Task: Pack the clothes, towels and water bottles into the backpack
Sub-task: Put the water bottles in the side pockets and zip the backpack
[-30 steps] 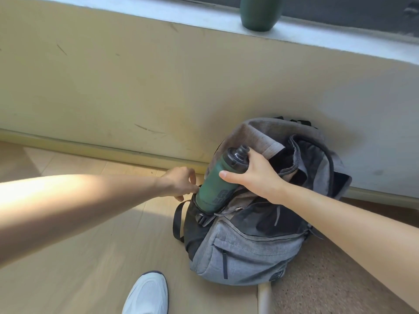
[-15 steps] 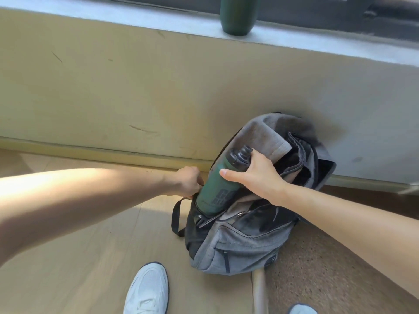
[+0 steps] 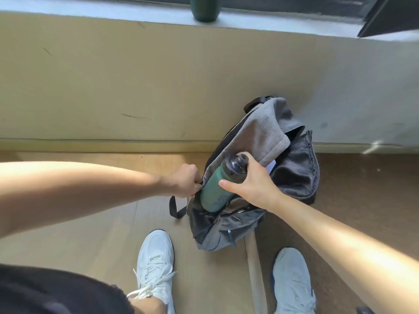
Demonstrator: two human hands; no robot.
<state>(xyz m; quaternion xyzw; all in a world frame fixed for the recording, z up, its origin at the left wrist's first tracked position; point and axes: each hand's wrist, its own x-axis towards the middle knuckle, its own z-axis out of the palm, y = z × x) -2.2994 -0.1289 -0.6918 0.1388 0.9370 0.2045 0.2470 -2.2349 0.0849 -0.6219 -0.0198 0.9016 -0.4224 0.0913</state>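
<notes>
- Head view: a grey backpack (image 3: 229, 232) sits on the floor against the base of the far wall, its main compartment unzipped and gaping toward the right.
- A grey cloth (image 3: 265, 132) drapes over the far-left edge of the opening, hanging partly inside and partly over the rim.
- The right hand (image 3: 251, 184) wraps its fingers around the upper part of a green water bottle (image 3: 215, 191), just below the black cap, with the thumb laid across the near side of the body.
- The bottle tilts with its cap up and to the right; its lower end is sunk into a pocket on the left side of the backpack, and most of the body remains above the pocket edge.
- The left hand (image 3: 184, 183) is closed in a pinch on the fabric at the left edge of that pocket, touching the backpack just beside the bottle.
- A black strap (image 3: 173, 207) loops out from the backpack's left side onto the floor.
- Two white shoes (image 3: 156, 264) stand on the near floor, one to the left of the backpack, one near-right of it.
- A second dark green bottle (image 3: 204, 9) stands upright on the window ledge (image 3: 113, 10) at the far top, well apart from the backpack.
</notes>
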